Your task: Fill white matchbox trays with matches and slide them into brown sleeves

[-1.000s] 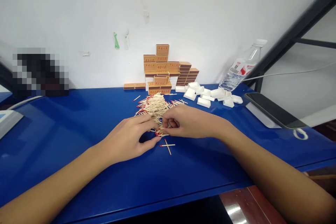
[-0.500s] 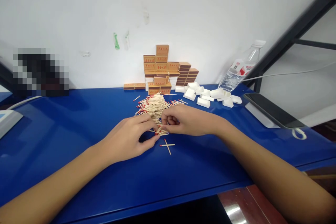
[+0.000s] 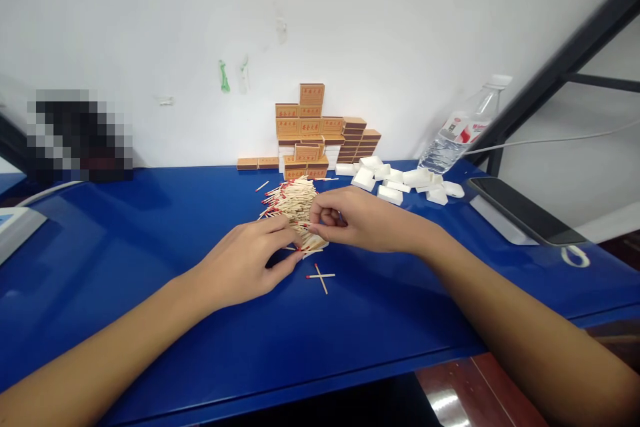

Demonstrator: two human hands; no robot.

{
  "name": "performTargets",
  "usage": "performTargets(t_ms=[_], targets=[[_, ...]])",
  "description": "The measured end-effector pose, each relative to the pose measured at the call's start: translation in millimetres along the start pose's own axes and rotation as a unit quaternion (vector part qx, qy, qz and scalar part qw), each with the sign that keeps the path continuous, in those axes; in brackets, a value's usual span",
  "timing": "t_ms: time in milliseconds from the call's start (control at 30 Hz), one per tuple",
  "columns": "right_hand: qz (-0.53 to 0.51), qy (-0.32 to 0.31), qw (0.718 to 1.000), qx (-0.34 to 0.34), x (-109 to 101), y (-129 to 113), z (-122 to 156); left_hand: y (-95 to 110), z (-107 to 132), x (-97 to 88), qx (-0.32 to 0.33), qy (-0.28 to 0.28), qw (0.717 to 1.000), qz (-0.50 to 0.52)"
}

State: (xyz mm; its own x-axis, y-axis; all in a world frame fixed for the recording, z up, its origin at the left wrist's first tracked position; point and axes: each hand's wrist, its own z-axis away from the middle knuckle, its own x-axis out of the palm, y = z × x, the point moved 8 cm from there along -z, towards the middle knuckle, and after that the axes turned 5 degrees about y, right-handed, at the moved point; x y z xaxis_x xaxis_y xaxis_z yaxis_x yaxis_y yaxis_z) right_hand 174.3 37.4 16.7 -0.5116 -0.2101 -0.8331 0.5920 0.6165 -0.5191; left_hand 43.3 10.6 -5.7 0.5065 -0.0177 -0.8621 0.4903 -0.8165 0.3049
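A heap of red-tipped matches lies in front of stacked matchboxes. My left hand is at the heap's near left edge, its thumb and fingers closed around the ends of several matches whose red heads show at the fingertips. On the heap's right side, my right hand pinches at the matches with thumb and forefinger, the other fingers curled in. A red match head shows by that pinch; how many sticks are in it is hidden. Two crossed matches lie on the blue table just below the hands.
Orange-brown matchboxes are stacked against the wall. White matchbox trays lie scattered right of them, near a leaning water bottle. A dark phone rests at the right. A white device is at the left edge.
My right hand has risen slightly, away from the left fingertips and toward the heap's right side. My left hand stays nearly in place. The view has shifted slightly.
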Motion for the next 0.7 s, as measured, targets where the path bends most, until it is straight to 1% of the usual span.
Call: performTargets(t_ms=[100, 200, 300, 367, 433, 500, 567, 633, 700], targets=[[-0.003, 0.005, 1.0, -0.005, -1, 1, 0, 0, 0, -0.4, -0.009, 0.001, 1.0, 0.002], [0.007, -0.019, 1.0, -0.002, 2, 4, 1, 2, 1, -2.9, -0.009, 0.011, 1.0, 0.013], [0.027, -0.049, 0.998, -0.011, 8, 5, 1, 6, 0, -12.5, 0.003, 0.058, 0.998, 0.015], [0.036, -0.051, 0.998, -0.02, 9, 5, 1, 7, -1, -20.5, 0.0, 0.098, 0.995, 0.008], [0.041, -0.042, 0.998, -0.028, 7, 5, 0, 4, -2, -24.4, -0.016, 0.118, 0.993, -0.004], [0.042, -0.032, 0.998, -0.033, 3, 4, 0, 1, -2, -22.3, -0.033, 0.109, 0.993, -0.02], [0.044, -0.025, 0.998, -0.031, -1, 5, 0, -3, -2, -16.0, -0.047, 0.083, 0.995, -0.034], [0.046, -0.029, 0.998, -0.014, -5, 8, 2, -6, -1, -9.0, -0.057, 0.058, 0.996, -0.036], [0.044, -0.046, 0.998, 0.014, -7, 13, 5, -9, 0, -4.4, -0.063, 0.047, 0.996, -0.028]])
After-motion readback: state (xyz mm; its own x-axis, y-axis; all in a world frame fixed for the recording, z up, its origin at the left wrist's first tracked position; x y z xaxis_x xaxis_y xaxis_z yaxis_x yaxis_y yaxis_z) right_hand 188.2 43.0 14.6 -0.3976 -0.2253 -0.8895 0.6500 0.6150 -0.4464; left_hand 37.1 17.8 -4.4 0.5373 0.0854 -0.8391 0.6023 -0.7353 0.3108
